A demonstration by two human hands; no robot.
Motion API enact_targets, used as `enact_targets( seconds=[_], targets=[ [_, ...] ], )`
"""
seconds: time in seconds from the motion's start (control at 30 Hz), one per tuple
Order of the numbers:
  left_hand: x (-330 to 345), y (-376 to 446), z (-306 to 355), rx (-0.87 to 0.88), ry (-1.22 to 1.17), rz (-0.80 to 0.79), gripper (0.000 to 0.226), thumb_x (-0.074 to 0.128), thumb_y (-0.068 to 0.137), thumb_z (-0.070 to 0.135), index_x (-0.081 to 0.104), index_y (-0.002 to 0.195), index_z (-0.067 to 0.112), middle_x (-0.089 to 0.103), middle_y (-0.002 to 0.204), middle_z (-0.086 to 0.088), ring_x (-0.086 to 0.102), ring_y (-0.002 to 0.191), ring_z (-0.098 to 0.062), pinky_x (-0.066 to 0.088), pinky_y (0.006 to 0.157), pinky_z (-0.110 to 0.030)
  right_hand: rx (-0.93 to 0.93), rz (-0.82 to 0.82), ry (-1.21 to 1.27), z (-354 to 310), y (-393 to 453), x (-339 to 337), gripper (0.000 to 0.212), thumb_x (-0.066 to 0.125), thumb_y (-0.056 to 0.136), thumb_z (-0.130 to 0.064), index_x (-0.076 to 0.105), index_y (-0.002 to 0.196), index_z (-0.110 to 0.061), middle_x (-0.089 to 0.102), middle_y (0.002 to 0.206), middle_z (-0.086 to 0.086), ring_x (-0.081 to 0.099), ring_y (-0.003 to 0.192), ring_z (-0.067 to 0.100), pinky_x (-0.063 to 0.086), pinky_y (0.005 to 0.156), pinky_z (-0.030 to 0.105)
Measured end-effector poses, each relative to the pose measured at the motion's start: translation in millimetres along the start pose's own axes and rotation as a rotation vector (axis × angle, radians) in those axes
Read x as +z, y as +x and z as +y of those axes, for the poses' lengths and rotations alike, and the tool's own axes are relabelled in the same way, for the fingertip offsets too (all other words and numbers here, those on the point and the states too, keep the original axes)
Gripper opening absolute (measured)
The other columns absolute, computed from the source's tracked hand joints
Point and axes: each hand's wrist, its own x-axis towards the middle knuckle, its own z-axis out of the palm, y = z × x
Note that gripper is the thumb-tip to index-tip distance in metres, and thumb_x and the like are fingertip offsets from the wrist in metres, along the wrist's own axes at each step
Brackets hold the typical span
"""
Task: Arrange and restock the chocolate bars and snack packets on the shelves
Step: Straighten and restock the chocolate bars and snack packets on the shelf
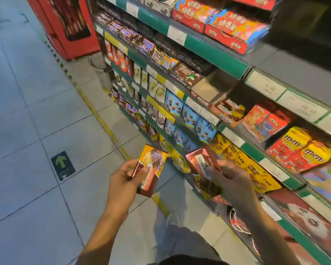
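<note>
My left hand (122, 180) grips a red and yellow chocolate box (151, 169) over the floor, in front of the shelves. My right hand (231, 180) holds a second, similar brown and red chocolate box (201, 165) close to the lower shelf edge. On the middle shelf an open cardboard display tray (212, 87) looks empty, and the tray beside it (227, 111) holds a few of the same boxes. Brown M&M's packets (187, 73) lie to the left of the empty tray.
Green-edged shelves (214, 48) carry Snickers bars (147, 44), blue snack bags (189, 113), yellow bags (256, 169) and red M&M's boxes (302, 150). A red cooler (69, 25) stands at the aisle's far end. A yellow line (101, 119) runs along the tiled floor.
</note>
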Motion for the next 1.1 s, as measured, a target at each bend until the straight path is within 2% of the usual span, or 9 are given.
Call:
enact_targets(
  seconds=[0.2,0.43,0.5,0.6,0.73,0.8,0.93,1.03,1.1],
  targets=[
    [17,93,21,-0.011,0.065,-0.083,0.019,0.068,0.088,0.009,0.069,0.106,0.014,0.076,0.092,0.000,0.073,0.082,-0.017,0.055,0.059,-0.020,0.064,0.086,0.090,-13,82,19,0.012,0.065,0.092,-0.014,0.068,0.104,-0.015,0.077,0.086,0.000,0.074,0.073,0.020,0.057,0.054,0.026],
    [55,198,68,0.010,0.141,-0.211,0.018,0.068,0.087,0.005,0.070,0.103,0.014,0.076,0.089,-0.002,0.072,0.080,-0.013,0.053,0.060,-0.017,0.088,0.163,0.103,-37,180,28,0.013,0.069,0.090,-0.019,0.069,0.102,-0.014,0.075,0.087,0.013,0.070,0.075,0.026,0.057,0.064,0.045],
    [70,227,77,0.021,0.154,-0.239,0.019,0.069,0.086,0.003,0.070,0.103,0.010,0.075,0.089,-0.008,0.070,0.079,-0.016,0.054,0.062,-0.019,0.047,0.207,0.123,-43,197,27,0.010,0.068,0.091,-0.012,0.068,0.100,-0.008,0.074,0.079,0.010,0.068,0.070,0.021,0.057,0.063,0.041],
    [97,262,84,0.024,0.176,-0.365,0.017,0.070,0.085,0.006,0.070,0.102,0.009,0.073,0.088,-0.012,0.068,0.078,-0.017,0.057,0.063,-0.024,0.034,0.297,0.184,-43,215,22,0.009,0.067,0.089,-0.007,0.068,0.098,-0.008,0.076,0.080,0.001,0.070,0.069,0.013,0.057,0.065,0.029],
    [136,306,84,0.052,0.311,-0.567,0.013,0.076,0.083,0.016,0.071,0.095,0.015,0.069,0.089,-0.018,0.066,0.079,-0.030,0.056,0.072,-0.045,0.050,0.468,0.176,-31,231,8,0.008,0.069,0.088,-0.008,0.070,0.096,-0.011,0.076,0.085,0.000,0.069,0.073,0.012,0.053,0.069,0.030],
    [157,324,81,0.050,0.347,-0.688,0.019,0.071,0.086,0.005,0.067,0.104,0.003,0.066,0.091,-0.023,0.062,0.080,-0.030,0.055,0.074,-0.039,0.042,0.518,0.120,-25,233,2,0.005,0.067,0.092,-0.008,0.069,0.096,-0.008,0.074,0.082,-0.003,0.065,0.071,0.010,0.050,0.069,0.032],
    [187,350,76,0.046,0.413,-0.863,0.024,0.066,0.086,-0.001,0.065,0.103,0.016,0.073,0.085,0.008,0.067,0.077,-0.005,0.052,0.066,-0.014,0.070,0.652,-0.067,-29,240,-12,0.009,0.064,0.094,-0.003,0.062,0.090,-0.011,0.065,0.067,-0.012,0.056,0.061,0.000,0.046,0.061,0.022],
    [199,369,74,0.027,0.468,-0.973,0.027,0.068,0.087,0.006,0.065,0.099,0.030,0.074,0.082,0.020,0.068,0.075,0.001,0.053,0.065,-0.017,0.104,0.725,-0.318,-40,257,-29,0.011,0.067,0.092,-0.010,0.058,0.100,-0.011,0.067,0.078,-0.007,0.059,0.063,-0.004,0.043,0.060,0.018],
    [204,378,75,0.034,0.490,-1.036,0.026,0.068,0.088,0.009,0.064,0.099,0.032,0.073,0.083,0.023,0.068,0.075,0.003,0.054,0.064,-0.017,0.113,0.713,-0.525,-49,272,-38,0.016,0.067,0.092,-0.018,0.063,0.105,-0.009,0.069,0.088,0.000,0.065,0.081,0.009,0.048,0.068,0.025]
  ],
)
